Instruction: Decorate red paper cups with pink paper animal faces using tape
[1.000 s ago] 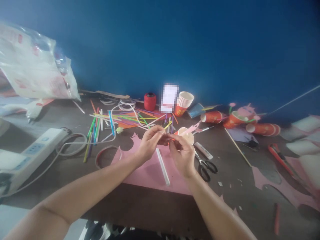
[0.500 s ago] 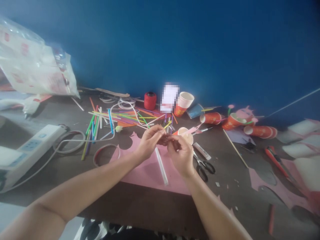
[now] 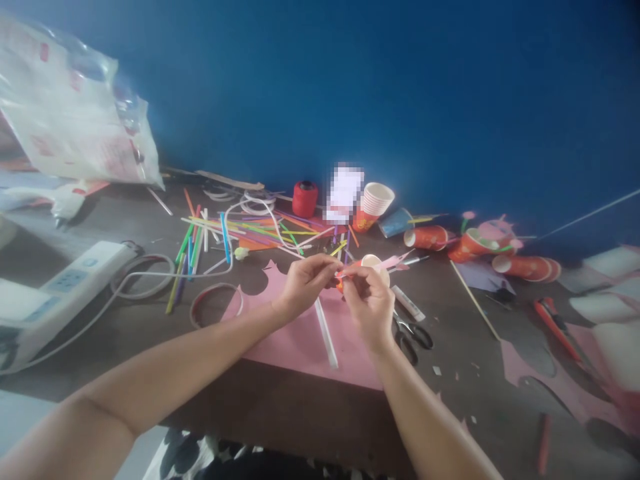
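Note:
My left hand [image 3: 306, 285] and my right hand [image 3: 369, 301] meet above a pink foam sheet [image 3: 300, 337]. Both pinch a small orange-red piece [image 3: 341, 280] between their fingertips; I cannot make out what it is. A white stick [image 3: 326, 332] lies on the sheet under my hands. Just beyond my fingers lies a tipped paper cup [image 3: 374, 264] with a pink cut-out on it. Black-handled scissors [image 3: 413, 335] lie right of my right wrist.
Coloured straws [image 3: 235, 235], a red thread spool [image 3: 305, 198], stacked paper cups [image 3: 374, 203] and tipped red cups [image 3: 475, 243] lie along the blue wall. A white power strip [image 3: 55, 293] and cable sit left, a plastic bag [image 3: 70, 120] far left, pink scraps [image 3: 550, 373] right.
My hands stay pinched together and have shifted slightly right and up in view. The small piece now shows a little more between the fingertips.

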`<state>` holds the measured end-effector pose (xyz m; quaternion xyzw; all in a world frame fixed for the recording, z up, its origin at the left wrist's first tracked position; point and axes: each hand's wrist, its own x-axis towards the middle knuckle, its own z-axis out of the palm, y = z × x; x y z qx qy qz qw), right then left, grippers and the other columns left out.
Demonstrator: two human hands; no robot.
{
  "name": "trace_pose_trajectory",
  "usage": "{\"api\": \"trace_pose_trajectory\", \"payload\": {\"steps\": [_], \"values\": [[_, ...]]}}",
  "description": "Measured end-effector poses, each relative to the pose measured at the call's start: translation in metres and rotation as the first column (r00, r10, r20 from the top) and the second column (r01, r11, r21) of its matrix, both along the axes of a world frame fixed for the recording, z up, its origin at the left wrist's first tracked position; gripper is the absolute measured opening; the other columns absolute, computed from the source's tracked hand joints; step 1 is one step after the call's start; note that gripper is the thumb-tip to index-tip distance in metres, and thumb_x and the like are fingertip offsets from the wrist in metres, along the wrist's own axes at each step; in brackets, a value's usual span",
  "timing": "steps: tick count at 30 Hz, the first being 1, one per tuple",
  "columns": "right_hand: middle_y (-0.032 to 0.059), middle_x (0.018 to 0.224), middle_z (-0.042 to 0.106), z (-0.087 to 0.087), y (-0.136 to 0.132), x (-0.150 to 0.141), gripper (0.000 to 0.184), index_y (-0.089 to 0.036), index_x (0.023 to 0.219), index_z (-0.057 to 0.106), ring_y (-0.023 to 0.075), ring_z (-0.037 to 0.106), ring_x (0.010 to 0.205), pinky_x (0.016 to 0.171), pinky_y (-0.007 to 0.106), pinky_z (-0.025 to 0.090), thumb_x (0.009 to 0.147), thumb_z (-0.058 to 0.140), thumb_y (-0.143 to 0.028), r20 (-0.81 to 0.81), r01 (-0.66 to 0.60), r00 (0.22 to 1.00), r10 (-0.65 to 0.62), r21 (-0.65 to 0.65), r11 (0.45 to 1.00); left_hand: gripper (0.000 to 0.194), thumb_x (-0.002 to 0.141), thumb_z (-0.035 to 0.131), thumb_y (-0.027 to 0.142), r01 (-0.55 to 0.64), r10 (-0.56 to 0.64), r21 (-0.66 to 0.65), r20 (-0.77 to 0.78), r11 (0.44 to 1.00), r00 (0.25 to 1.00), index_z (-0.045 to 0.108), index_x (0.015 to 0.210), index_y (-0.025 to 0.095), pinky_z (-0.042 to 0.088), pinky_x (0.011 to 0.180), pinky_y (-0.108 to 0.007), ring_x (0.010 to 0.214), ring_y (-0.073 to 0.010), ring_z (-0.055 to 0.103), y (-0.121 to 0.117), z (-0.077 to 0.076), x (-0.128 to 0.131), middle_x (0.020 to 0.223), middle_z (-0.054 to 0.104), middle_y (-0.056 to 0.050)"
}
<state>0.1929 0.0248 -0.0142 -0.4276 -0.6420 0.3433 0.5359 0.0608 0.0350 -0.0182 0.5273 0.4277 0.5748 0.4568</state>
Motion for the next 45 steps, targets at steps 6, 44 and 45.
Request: {"api": "trace_pose_trajectory", "payload": {"steps": [6,44,45], "values": [[-0.0013,0.073,0.06,-0.0002,0.0005,0.0002,0.011,-0.022,0.091,0.06,0.011,0.058,0.061,0.06,0.025,0.05,0.081,0.056,-0.019,-0.049,-0.012,0.999,0.011,-0.026,1.0,0.016,0.082,0.057,0.031,-0.031,0.045,0.104,-0.132,0.994,0.99,0.067,0.084,0.018,0.051,0.058,-0.021,0.062,-0.0109,0.061,-0.0028,-0.0038,-0.0013,0.072,0.066,-0.002],[-0.0022,0.071,0.058,-0.0002,0.0018,-0.0001,0.008,-0.022,0.089,0.059,0.0104,0.057,0.06,0.057,0.025,0.053,0.081,0.057,-0.021,-0.115,-0.006,0.993,0.002,-0.032,0.999,0.018,0.082,0.058,0.029,-0.011,0.059,0.22,-0.215,0.976,0.975,0.072,0.09,0.022,0.052,0.061,-0.023,0.071,-0.0135,0.063,-0.0039,-0.0034,-0.0038,0.086,0.069,-0.006],[-0.0021,0.072,0.059,-0.0003,0.002,0.0001,0.007,-0.022,0.088,0.059,0.0105,0.058,0.061,0.057,0.025,0.053,0.081,0.058,-0.021,-0.116,-0.008,0.993,0.005,-0.028,1.0,0.017,0.082,0.058,0.029,-0.013,0.062,0.222,-0.215,0.975,0.975,0.072,0.09,0.022,0.053,0.062,-0.023,0.072,-0.0139,0.063,-0.0038,-0.0037,-0.0037,0.087,0.069,-0.006]]}}
